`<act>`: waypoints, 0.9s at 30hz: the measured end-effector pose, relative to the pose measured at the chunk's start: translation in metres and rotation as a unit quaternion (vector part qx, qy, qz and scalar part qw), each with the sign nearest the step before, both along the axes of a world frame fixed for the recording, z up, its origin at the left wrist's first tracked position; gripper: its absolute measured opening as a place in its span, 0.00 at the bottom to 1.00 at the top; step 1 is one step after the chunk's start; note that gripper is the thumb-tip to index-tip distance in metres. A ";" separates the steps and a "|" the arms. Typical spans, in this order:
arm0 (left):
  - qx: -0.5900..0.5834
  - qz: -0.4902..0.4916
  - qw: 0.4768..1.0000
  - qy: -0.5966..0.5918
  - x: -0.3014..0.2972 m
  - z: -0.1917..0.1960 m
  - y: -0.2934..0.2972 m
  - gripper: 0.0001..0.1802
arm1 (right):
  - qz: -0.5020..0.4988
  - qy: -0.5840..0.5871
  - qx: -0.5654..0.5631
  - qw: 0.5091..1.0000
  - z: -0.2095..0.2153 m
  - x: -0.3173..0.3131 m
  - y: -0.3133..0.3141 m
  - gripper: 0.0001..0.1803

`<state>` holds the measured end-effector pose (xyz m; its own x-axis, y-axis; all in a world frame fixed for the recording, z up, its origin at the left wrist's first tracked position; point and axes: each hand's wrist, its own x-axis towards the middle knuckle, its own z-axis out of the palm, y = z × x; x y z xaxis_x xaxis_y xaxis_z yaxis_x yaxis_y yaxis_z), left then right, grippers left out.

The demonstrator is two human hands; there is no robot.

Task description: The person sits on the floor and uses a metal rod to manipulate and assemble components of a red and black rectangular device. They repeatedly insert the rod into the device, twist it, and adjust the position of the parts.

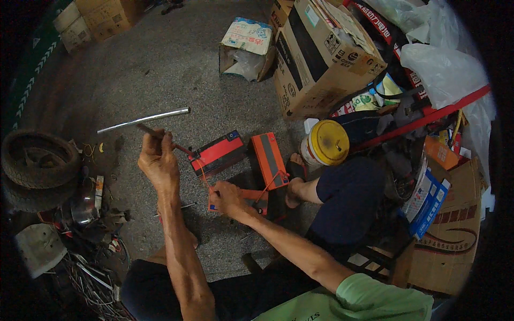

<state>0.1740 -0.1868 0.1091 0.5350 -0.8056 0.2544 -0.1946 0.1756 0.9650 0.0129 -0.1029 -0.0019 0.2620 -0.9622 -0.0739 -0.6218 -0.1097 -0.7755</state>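
Three block-shaped batteries sit close together on the floor: a red-and-black one (222,155), an orange-and-grey one (269,160) standing to its right, and an orange one (251,197) nearest me, partly under my right hand. My left hand (159,160) is raised left of the red-and-black battery, its fingers closed round a thin, dark rod-like tool (183,150) whose far end reaches that battery's corner. Over the nearest battery's left end, my right hand (229,199) has its fingers closed on an orange wire (203,174). Another orange wire links the two orange batteries.
A shiny metal tube (144,120) lies beyond my left hand. Worn tyres (40,160) and scrap parts are at the left. A yellow-lidded bucket (327,143) stands by my right foot, with a large cardboard box (321,61) behind it. Boxes and plastic bags crowd the right.
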 end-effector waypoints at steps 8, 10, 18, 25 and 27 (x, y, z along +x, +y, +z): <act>-0.020 0.000 1.000 0.008 -0.001 -0.002 0.000 0.05 | 0.040 0.067 -0.047 0.996 0.004 -0.012 -0.008 0.11; -0.015 0.009 1.000 -0.008 -0.002 -0.001 0.001 0.04 | 0.055 0.079 -0.080 0.992 0.005 -0.012 -0.009 0.11; -0.056 0.056 0.996 -0.033 -0.003 -0.004 0.004 0.04 | 0.045 0.045 -0.122 0.990 0.016 0.007 -0.046 0.12; 0.005 0.059 0.990 -0.130 0.002 0.000 0.000 0.10 | -0.013 -0.010 -0.126 0.992 0.005 0.037 -0.076 0.14; -0.002 0.050 0.990 -0.128 0.002 -0.001 -0.003 0.12 | -0.032 -0.009 -0.125 0.992 -0.007 0.041 -0.082 0.15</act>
<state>0.1755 -0.1900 0.1083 0.5287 -0.7508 0.3958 -0.4498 0.1476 0.8808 0.0537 -0.1848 -0.0091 0.1992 -0.9645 0.1733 -0.6201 -0.2610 -0.7398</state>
